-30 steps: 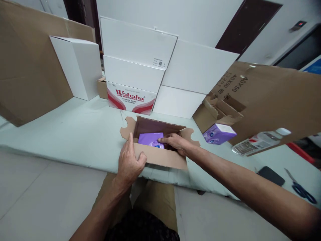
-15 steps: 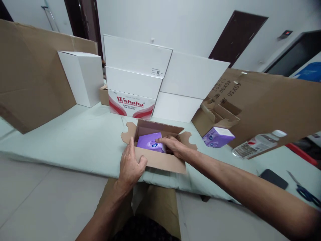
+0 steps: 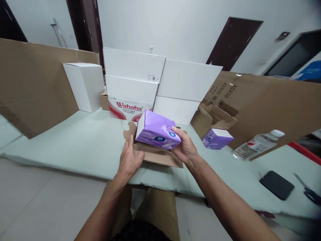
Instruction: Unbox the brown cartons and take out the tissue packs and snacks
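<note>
My right hand grips a purple pack of tissues by its right end. The pack is tilted and raised over an open brown cardboard box, hiding much of the box's inside. My left hand holds the box at its front left corner, thumb by the front flap and fingers along the left side. The notched left flap sticks out beyond my fingertips. A second purple tissue pack stands to the right, against a torn cardboard carton.
Behind the box stand white cartons, one printed Wahaha. A tall white box is at left, between large cardboard sheets on both sides. To the right lie a plastic bottle, a black flat object and scissors.
My right hand has lifted the tissue pack up out of the cardboard box. My left hand has stayed at the box's left corner. The view has shifted slightly.
</note>
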Demonstrator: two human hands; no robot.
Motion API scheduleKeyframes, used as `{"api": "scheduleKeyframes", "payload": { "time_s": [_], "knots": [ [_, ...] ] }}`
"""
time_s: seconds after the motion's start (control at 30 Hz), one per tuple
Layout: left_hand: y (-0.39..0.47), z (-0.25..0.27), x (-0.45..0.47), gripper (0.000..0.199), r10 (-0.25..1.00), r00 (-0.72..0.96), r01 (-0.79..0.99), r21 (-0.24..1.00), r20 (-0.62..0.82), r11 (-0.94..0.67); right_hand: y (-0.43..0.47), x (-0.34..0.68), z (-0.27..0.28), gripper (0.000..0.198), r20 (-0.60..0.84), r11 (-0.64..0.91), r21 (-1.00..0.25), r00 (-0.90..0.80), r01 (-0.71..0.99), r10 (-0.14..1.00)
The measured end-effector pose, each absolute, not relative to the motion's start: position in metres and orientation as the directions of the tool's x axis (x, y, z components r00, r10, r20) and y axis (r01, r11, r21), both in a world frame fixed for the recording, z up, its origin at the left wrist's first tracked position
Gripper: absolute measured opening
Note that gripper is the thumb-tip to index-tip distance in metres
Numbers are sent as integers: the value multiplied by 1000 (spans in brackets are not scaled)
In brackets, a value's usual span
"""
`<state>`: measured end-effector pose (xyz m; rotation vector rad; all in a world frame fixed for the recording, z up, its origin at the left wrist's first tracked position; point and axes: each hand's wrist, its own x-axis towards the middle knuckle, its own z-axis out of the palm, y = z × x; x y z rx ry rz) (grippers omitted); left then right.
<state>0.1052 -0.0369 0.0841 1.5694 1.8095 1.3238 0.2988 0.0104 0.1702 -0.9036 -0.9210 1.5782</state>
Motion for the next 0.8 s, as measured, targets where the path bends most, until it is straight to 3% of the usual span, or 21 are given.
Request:
{"api": "scheduleKeyframes", "payload": {
  "time_s": [0.13, 0.27, 0.37, 0.57, 0.67, 0.8],
  "knots": [
    [-58, 95, 100, 70, 761, -344, 578, 763, 550, -290, -13, 320, 180, 41, -77, -101, -908, -74, -406, 994],
    [-86, 106, 111, 65, 660, -125, 522, 615, 741, -591, -33, 333, 174, 46, -50, -79, -917, -83, -390, 995],
    [-93, 107, 131, 74, 686, -40, 396, 642, 727, -657, -45, 335, 168, 47, -5, -42, -930, -102, -364, 995],
    [-86, 103, 156, 65, 794, -215, 111, 822, 568, -558, -75, 328, 153, 63, 227, 191, -935, -90, -299, 970],
    [-86, 104, 163, 60, 795, -283, 24, 832, 537, -554, -91, 317, 140, 71, 319, 323, -930, 53, -173, 946],
    [-88, 101, 170, 55, 810, -287, -28, 841, 512, -541, -101, 301, 125, 80, 360, 380, -925, 299, -6, 883]
  ]
}}
